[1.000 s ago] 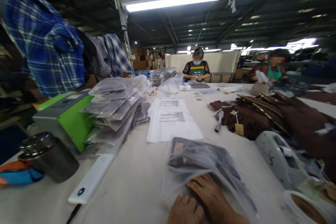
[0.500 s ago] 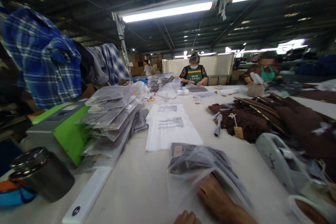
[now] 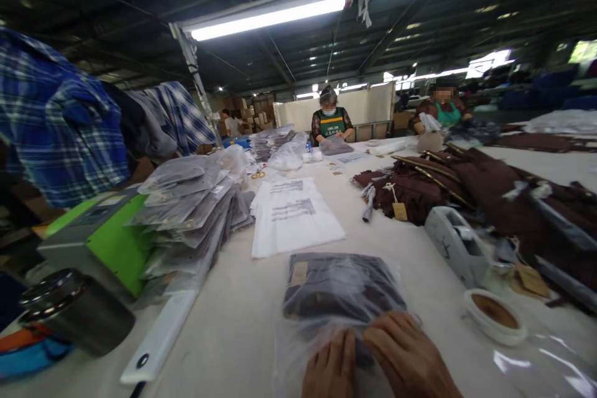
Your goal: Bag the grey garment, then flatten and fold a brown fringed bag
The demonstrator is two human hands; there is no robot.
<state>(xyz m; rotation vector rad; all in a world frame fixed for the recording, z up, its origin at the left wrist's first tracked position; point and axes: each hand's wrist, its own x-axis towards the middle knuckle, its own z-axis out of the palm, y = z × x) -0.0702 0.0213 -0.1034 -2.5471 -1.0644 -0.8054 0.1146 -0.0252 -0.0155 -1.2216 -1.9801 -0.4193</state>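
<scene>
A folded dark garment (image 3: 321, 292) with a tan tag (image 3: 299, 273) lies flat inside a clear plastic bag (image 3: 291, 339) on the table in front of me. My left hand (image 3: 330, 365) is closed on the near part of the bag, fingers together and pointing away from me. Close beside it, my right hand (image 3: 408, 351) grips the bag with curled fingers at the garment's near right side. The hands almost meet, and they cover part of the bag's near end.
Left stand a stack of bagged garments (image 3: 191, 199), a green-grey machine (image 3: 116, 239), a dark flask (image 3: 77, 311) and a white bar (image 3: 161, 336). Printed bags (image 3: 298, 224) lie ahead. At right are a tape dispenser (image 3: 454, 249), tape roll (image 3: 494, 317) and brown garments (image 3: 448, 183). Two co-workers sit beyond.
My right hand has come off the top of the bagged garment to the bag's near end. My left hand has moved forward onto the bag. The garment lies straighter, and the view has turned right.
</scene>
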